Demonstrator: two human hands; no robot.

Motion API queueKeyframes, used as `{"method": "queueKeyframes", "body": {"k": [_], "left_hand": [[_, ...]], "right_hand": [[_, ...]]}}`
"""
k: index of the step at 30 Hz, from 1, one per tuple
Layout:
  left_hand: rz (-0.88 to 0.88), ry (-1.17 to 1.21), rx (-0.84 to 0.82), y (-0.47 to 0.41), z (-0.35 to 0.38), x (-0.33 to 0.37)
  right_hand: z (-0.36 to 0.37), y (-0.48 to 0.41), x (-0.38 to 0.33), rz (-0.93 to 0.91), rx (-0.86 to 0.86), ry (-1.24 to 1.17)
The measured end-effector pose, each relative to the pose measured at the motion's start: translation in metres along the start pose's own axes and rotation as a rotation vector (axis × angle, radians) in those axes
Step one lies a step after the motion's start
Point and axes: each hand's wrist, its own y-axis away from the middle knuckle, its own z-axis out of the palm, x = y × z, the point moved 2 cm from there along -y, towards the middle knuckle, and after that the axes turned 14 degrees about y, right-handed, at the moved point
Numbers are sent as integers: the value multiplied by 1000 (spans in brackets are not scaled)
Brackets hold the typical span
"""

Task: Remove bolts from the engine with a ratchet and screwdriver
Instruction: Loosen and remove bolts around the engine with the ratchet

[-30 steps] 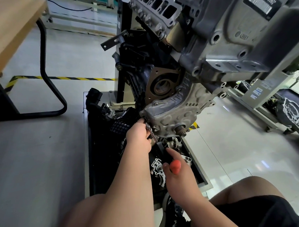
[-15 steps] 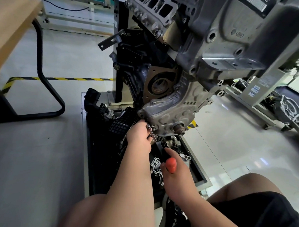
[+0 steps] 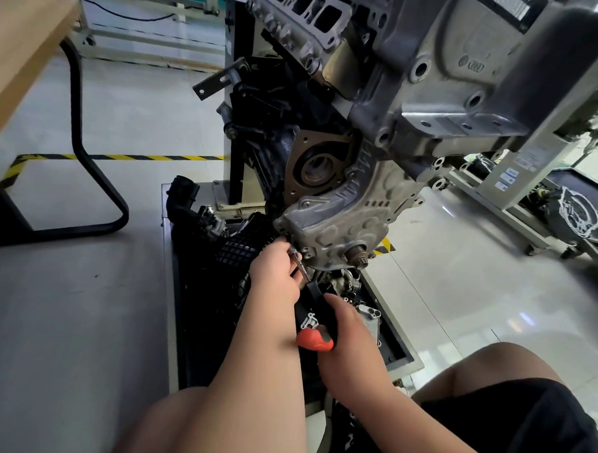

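A grey engine [image 3: 433, 95] hangs tilted on a stand, its ribbed lower cover [image 3: 338, 224] facing me. My right hand [image 3: 346, 334] grips the red-and-black handle of a screwdriver [image 3: 315, 338]. The metal shaft runs up and left to the cover's lower-left corner. My left hand [image 3: 276, 273] pinches that shaft close to its tip, right under the cover. The bolt at the tip is hidden by my fingers.
Under the engine stands a black tray [image 3: 171, 289] with several loose black and metal parts. A wooden table [image 3: 21, 43] on a black tube leg is at the left. Yellow-black tape [image 3: 139, 157] crosses the floor. Another stand [image 3: 532, 188] is at the right. My knees fill the bottom.
The screwdriver's red handle end has shifted left and shows more in my right hand. Both hands stay at the cover's lower-left corner.
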Motion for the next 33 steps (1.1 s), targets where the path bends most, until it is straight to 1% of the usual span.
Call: {"method": "queueKeyframes", "body": {"k": [6, 9, 11, 14, 17, 19, 22, 25, 27, 30, 33], "left_hand": [[-2, -31, -3, -1, 0, 1], [2, -68, 7, -2, 0, 2], [20, -120, 30, -3, -1, 4], [52, -200, 53, -2, -2, 7], [51, -197, 14, -1, -2, 8], [45, -211, -2, -1, -1, 9], [39, -370, 1, -1, -2, 5], [14, -509, -80, 0, -2, -6], [16, -579, -105, 2, -2, -10], [30, -594, -106, 0, -2, -11], [33, -600, -102, 1, -1, -11]], "right_hand": [[0, 0, -5, -14, 27, 112], [2, -2, -4, -27, 14, 82], [4, -2, -4, -11, -2, -9], [7, -3, -6, 82, -4, -235], [9, -3, -6, 164, 11, -406], [9, -3, -6, 187, 11, -455], [7, -3, -10, 179, 21, -454], [7, -4, -12, 174, 45, -481], [6, -5, -12, 220, 62, -602], [5, -5, -12, 258, 75, -737], [9, -5, -15, 350, 27, -905]]}}
